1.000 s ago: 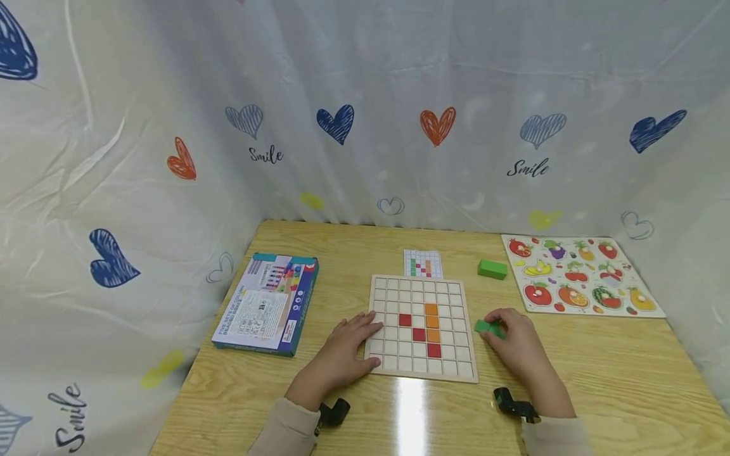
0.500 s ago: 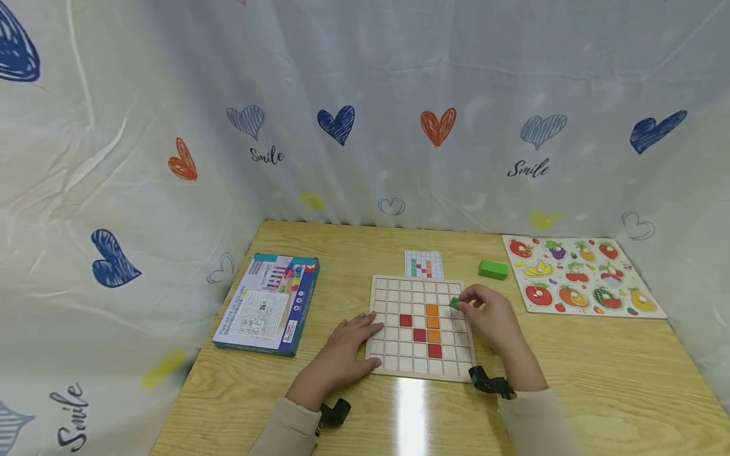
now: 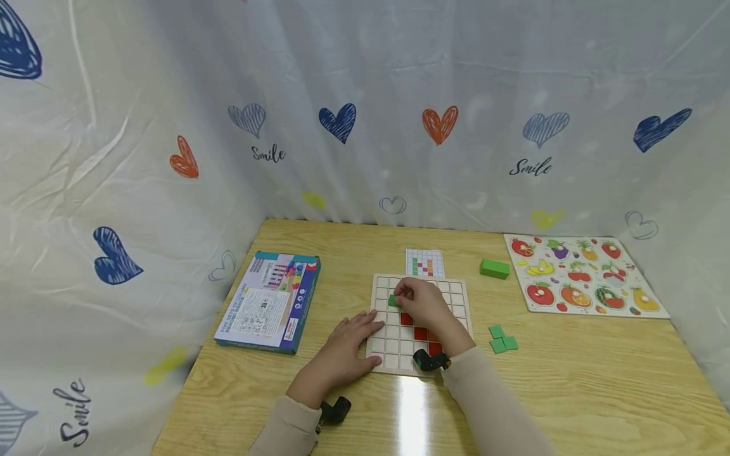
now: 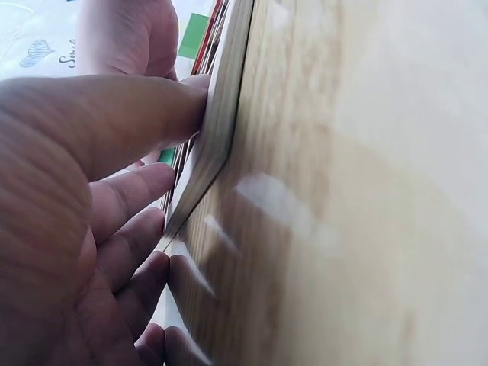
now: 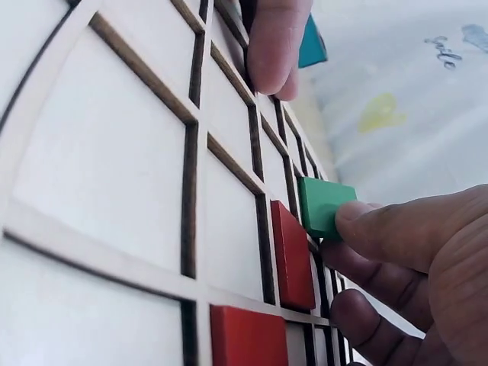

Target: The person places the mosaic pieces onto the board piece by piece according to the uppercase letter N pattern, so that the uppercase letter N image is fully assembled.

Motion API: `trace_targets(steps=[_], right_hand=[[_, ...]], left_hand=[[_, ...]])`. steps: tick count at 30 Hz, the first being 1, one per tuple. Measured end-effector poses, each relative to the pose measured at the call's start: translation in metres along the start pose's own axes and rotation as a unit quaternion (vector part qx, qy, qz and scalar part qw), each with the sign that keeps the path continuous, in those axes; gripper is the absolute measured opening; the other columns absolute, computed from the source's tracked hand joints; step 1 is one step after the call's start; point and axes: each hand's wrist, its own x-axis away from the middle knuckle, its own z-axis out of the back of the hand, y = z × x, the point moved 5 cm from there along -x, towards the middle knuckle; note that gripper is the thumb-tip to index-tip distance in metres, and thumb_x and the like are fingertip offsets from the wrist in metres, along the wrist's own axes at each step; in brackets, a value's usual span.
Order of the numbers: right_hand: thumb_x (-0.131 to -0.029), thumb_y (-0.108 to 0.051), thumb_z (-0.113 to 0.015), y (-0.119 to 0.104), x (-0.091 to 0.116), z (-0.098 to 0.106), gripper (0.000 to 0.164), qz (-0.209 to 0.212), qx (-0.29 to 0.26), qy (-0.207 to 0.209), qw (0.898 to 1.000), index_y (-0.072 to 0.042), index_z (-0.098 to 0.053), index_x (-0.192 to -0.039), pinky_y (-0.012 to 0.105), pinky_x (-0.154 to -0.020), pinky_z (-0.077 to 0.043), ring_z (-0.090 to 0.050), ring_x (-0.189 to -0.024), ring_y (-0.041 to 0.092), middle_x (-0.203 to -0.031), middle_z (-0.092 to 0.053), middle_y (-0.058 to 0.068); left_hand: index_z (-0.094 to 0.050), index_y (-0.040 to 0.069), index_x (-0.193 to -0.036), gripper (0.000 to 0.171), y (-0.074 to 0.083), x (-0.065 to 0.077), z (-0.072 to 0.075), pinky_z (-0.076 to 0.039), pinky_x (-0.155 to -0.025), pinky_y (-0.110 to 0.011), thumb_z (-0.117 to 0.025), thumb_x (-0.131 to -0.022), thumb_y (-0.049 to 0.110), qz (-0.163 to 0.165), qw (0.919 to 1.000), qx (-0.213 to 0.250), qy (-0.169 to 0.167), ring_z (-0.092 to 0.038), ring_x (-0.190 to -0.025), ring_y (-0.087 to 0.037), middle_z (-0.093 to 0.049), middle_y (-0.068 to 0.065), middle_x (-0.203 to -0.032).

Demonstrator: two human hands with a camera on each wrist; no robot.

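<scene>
- Pinching a green tile (image 3: 393, 301) in the right grip (image 3: 424, 304), over the grid board (image 3: 391, 346), at 10 o'clock from its middle.
- Resting the left grip (image 3: 349, 347), fingers uncurled, on the board's 9 o'clock edge.
- On the bench (image 3: 576, 380), at 3 o'clock from the board: three loose green tiles (image 3: 498, 345).

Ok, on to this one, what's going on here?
A person's right hand pinches a small green square tile at a square wooden grid board; whether it is seated in a cell is not clear. The left hand rests at the board's left edge. Red square tiles sit on the board. Three loose green square tiles lie right of it on the wooden table, and a printed white card with a coloured grid pattern lies at its far edge.
</scene>
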Motion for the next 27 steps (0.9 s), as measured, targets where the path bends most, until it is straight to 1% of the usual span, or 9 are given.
trace_targets(steps=[3,6,11,15,20,22,25,27], right_hand=[[-0.102,-0.018,-0.077,-0.0011,-0.001,-0.0013,0.005,-0.006,0.019,-0.005,1.0,-0.014,-0.076,-0.105,0.033,-0.073,-0.052,-0.06,-0.078,0.017,-0.088,-0.07,-0.002],[-0.103,-0.018,-0.076,-0.002,-0.0006,-0.0015,0.004,-0.009,0.033,-0.02,0.999,-0.014,-0.077,-0.104,0.034,-0.075,-0.053,-0.061,-0.08,0.017,-0.09,-0.071,-0.003],[-0.103,-0.018,-0.076,-0.0027,0.0,-0.0021,0.004,-0.012,0.043,-0.032,0.999,-0.015,-0.078,-0.105,0.035,-0.078,-0.053,-0.061,-0.083,0.017,-0.093,-0.072,-0.003],[-0.103,-0.018,-0.076,-0.0015,-0.0004,-0.0034,0.004,-0.01,0.048,-0.027,0.998,-0.015,-0.079,-0.104,0.037,-0.079,-0.053,-0.061,-0.083,0.016,-0.093,-0.071,-0.002],[-0.102,-0.019,-0.078,-0.001,-0.0009,-0.0053,0.006,-0.005,0.062,-0.02,0.998,-0.014,-0.08,-0.102,0.042,-0.086,-0.052,-0.061,-0.085,0.015,-0.094,-0.07,-0.003],[-0.102,-0.019,-0.078,-0.0016,-0.0002,-0.005,0.006,-0.001,0.065,-0.018,0.998,-0.013,-0.08,-0.101,0.043,-0.087,-0.052,-0.061,-0.085,0.016,-0.094,-0.07,-0.003],[-0.103,-0.019,-0.077,-0.001,0.0035,-0.0023,0.005,0.002,0.058,-0.011,0.998,-0.015,-0.08,-0.104,0.041,-0.086,-0.053,-0.06,-0.087,0.016,-0.098,-0.07,-0.001],[-0.103,-0.018,-0.075,0.001,0.0089,0.0025,0.006,0.008,0.05,0.002,0.999,-0.015,-0.08,-0.107,0.038,-0.083,-0.054,-0.061,-0.089,0.017,-0.101,-0.071,0.0]], left_hand=[[-0.055,0.021,-0.162,0.069,0.0005,0.0,0.0004,-0.017,-0.139,-0.058,-0.079,-0.099,0.035,-0.006,1.0,0.002,0.003,-0.029,-0.167,-0.03,-0.037,-0.001,-0.178],[-0.055,0.019,-0.162,0.069,0.0008,0.0004,0.0014,-0.017,-0.139,-0.059,-0.079,-0.099,0.034,-0.009,0.9999,0.005,0.005,-0.029,-0.167,-0.032,-0.037,-0.002,-0.178],[-0.055,0.019,-0.162,0.069,0.0004,0.0,0.0012,-0.017,-0.139,-0.058,-0.079,-0.099,0.034,-0.01,0.9999,0.005,0.007,-0.029,-0.167,-0.032,-0.037,-0.002,-0.178],[-0.055,0.019,-0.162,0.069,-0.0004,-0.0008,0.0002,-0.018,-0.139,-0.058,-0.08,-0.098,0.034,-0.009,0.9999,0.004,0.007,-0.03,-0.167,-0.032,-0.038,-0.002,-0.177],[-0.056,0.019,-0.161,0.069,-0.0002,-0.0007,0.0006,-0.019,-0.139,-0.058,-0.08,-0.098,0.033,-0.009,0.9999,0.002,0.009,-0.031,-0.167,-0.032,-0.039,-0.002,-0.177],[-0.056,0.019,-0.161,0.069,0.0003,-0.0005,0.0008,-0.019,-0.139,-0.058,-0.08,-0.098,0.033,-0.01,0.9999,0.001,0.009,-0.031,-0.167,-0.032,-0.039,-0.002,-0.177],[-0.055,0.02,-0.161,0.069,0.0008,-0.0001,0.0008,-0.019,-0.139,-0.058,-0.08,-0.098,0.034,-0.007,1.0,0.001,0.005,-0.03,-0.167,-0.031,-0.038,-0.001,-0.177],[-0.055,0.02,-0.162,0.07,0.0011,0.0,0.0007,-0.019,-0.139,-0.058,-0.08,-0.098,0.035,-0.006,1.0,0.0,0.003,-0.03,-0.167,-0.031,-0.038,-0.001,-0.178]])
